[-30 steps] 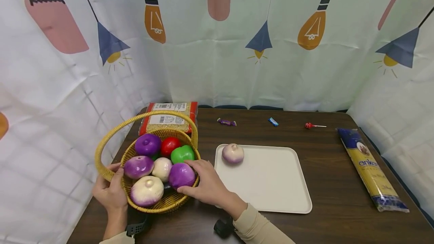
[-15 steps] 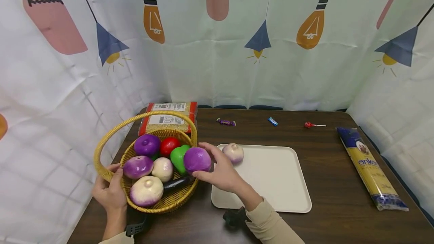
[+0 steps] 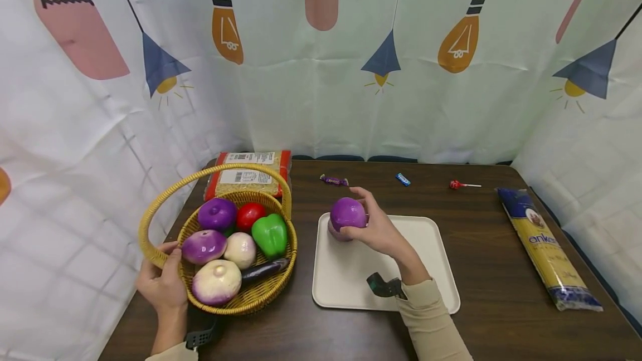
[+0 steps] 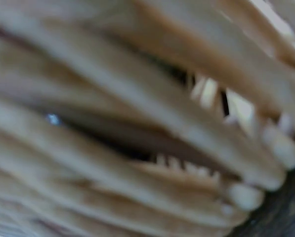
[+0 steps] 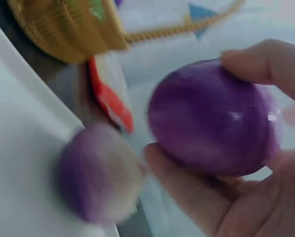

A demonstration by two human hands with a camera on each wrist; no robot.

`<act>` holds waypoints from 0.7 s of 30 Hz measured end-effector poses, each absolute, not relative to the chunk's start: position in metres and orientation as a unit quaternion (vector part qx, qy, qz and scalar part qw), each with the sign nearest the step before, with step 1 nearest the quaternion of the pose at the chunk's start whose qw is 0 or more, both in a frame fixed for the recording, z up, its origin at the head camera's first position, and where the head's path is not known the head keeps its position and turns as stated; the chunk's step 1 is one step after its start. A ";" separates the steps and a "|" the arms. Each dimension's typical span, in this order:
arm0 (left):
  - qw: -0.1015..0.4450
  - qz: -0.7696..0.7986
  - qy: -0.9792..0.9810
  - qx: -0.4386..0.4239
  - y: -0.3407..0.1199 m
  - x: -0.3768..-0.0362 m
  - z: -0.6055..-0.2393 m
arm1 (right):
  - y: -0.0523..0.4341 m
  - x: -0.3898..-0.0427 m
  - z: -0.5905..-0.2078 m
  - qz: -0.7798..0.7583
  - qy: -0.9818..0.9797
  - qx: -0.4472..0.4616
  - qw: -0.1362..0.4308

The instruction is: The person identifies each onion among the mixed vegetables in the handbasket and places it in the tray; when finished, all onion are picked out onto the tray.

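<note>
My right hand [image 3: 378, 230] holds a shiny purple turnip [image 3: 348, 213] between thumb and fingers, above the far left corner of the white tray [image 3: 346, 277]. A white-and-purple turnip [image 5: 103, 173] lies on the tray under it, mostly hidden in the head view. At the left, my left hand [image 3: 163, 283] grips the side of a yellow wicker basket [image 3: 256, 297] near the foot of its handle. Inside the basket are several other turnips [image 3: 217, 283], a red tomato [image 3: 251, 216], a green bell pepper [image 3: 270, 235] and a dark eggplant [image 3: 263, 272]. Blurred wicker fills the left wrist view.
Behind the basket lies a red-edged clear food packet [image 3: 246, 176]. A purple-wrapped candy [image 3: 334, 180], a blue-wrapped candy [image 3: 403, 179] and a red lollipop [image 3: 456, 184] line the table's back. A blue-and-yellow pasta bag [image 3: 546, 249] lies at the right.
My right hand has lifted the purple turnip out of the basket and carried it right, over the tray. The pepper has tipped and the eggplant is uncovered. My left hand has stayed put.
</note>
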State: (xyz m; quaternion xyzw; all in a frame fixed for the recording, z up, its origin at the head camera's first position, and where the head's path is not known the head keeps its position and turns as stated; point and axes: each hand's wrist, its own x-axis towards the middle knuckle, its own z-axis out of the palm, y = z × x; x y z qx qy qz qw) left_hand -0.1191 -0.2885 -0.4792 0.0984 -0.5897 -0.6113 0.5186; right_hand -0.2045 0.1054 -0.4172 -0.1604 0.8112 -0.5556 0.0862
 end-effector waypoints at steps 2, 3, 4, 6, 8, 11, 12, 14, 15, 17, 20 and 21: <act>0.518 -0.613 -0.589 0.096 -0.288 -0.119 -0.479 | 0.119 -0.210 -0.420 -0.553 0.814 -0.154 0.095; 0.517 -0.616 -0.587 0.093 -0.288 -0.119 -0.478 | 0.127 -0.213 -0.422 -0.553 0.814 -0.149 0.100; 0.516 -0.619 -0.585 0.092 -0.288 -0.119 -0.478 | 0.134 -0.215 -0.424 -0.555 0.813 -0.141 0.104; 0.516 -0.627 -0.577 0.088 -0.287 -0.118 -0.477 | 0.148 -0.218 -0.428 -0.548 0.821 -0.121 0.106; 0.515 -0.629 -0.576 0.087 -0.287 -0.118 -0.477 | 0.162 -0.220 -0.432 -0.533 0.834 -0.100 0.107; 0.513 -0.628 -0.578 0.089 -0.287 -0.118 -0.477 | 0.178 -0.223 -0.438 -0.500 0.857 -0.076 0.101; 0.512 -0.623 -0.584 0.093 -0.288 -0.118 -0.477 | 0.182 -0.224 -0.440 -0.490 0.862 -0.071 0.103; 0.509 -0.622 -0.588 0.095 -0.289 -0.118 -0.477 | 0.188 -0.226 -0.444 -0.480 0.868 -0.065 0.108; 0.508 -0.620 -0.589 0.096 -0.289 -0.118 -0.477 | 0.191 -0.227 -0.446 -0.477 0.869 -0.064 0.112; 0.507 -0.623 -0.588 0.098 -0.289 -0.118 -0.478 | 0.195 -0.227 -0.450 -0.477 0.868 -0.066 0.122; 0.506 -0.629 -0.581 0.099 -0.288 -0.118 -0.478 | 0.199 -0.229 -0.456 -0.477 0.865 -0.075 0.137; 0.507 -0.630 -0.580 0.097 -0.288 -0.119 -0.478 | 0.201 -0.229 -0.458 -0.477 0.864 -0.078 0.140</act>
